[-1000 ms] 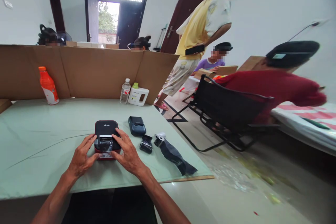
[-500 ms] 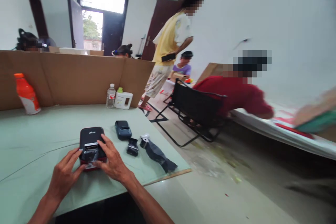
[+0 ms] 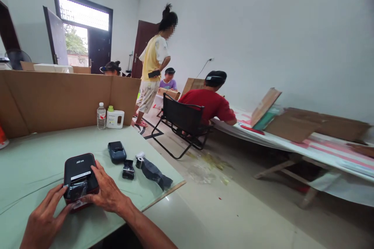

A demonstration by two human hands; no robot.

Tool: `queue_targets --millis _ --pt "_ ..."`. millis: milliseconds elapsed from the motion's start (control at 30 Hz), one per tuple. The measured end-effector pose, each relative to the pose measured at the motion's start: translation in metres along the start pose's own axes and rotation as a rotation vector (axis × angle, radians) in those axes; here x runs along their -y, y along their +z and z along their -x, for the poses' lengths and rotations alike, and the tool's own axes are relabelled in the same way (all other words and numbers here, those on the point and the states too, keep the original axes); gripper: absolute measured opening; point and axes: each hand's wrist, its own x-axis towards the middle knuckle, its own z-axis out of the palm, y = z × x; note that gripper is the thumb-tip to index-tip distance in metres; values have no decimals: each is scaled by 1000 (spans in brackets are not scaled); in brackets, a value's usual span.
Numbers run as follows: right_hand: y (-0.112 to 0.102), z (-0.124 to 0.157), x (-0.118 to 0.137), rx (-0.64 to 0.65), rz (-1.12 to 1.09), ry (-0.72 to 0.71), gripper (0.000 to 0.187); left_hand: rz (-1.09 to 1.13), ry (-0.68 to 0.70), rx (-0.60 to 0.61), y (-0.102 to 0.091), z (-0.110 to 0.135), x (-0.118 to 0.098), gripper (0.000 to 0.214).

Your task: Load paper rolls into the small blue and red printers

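Note:
A black label printer (image 3: 81, 162) with a dark red base sits on the pale green tabletop, a white strip and clear plastic film across its front half. My left hand (image 3: 43, 213) grips its left side, fingertips on the edge and thumb at the front lower corner. On the opposite side, my right hand (image 3: 108, 191) holds it, fingers along the right edge and thumb at the front. To the right lie a smaller dark printer (image 3: 117, 151), a small black plastic-wrapped packet (image 3: 128, 170) and a small white paper roll (image 3: 139, 161) beside a black strip (image 3: 154, 172).
A cardboard screen (image 3: 64, 103) stands along the table's far side, with a water bottle (image 3: 101, 116) and a white jug (image 3: 115, 118) before it. A thin cable (image 3: 32, 193) runs left from the printer. Beyond the table's right edge (image 3: 166, 194), a person in red sits on a folding chair (image 3: 182, 118).
My view has swung to the right, so the table and printer appear further left. Both hands stay on the printer. The long table at the right shows more fully.

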Motion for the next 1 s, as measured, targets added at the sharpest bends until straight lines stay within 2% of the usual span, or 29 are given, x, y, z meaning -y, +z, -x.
queue_targets --millis 400,600,1000 --pt "-6 -1 9 43 13 65 125 73 -45 8 1 -2 4 36" --pt "-3 -4 2 29 28 8 123 101 -8 30 3 -3 11 35" --pt "-10 -7 9 74 20 58 126 140 -22 37 9 -4 25 36"
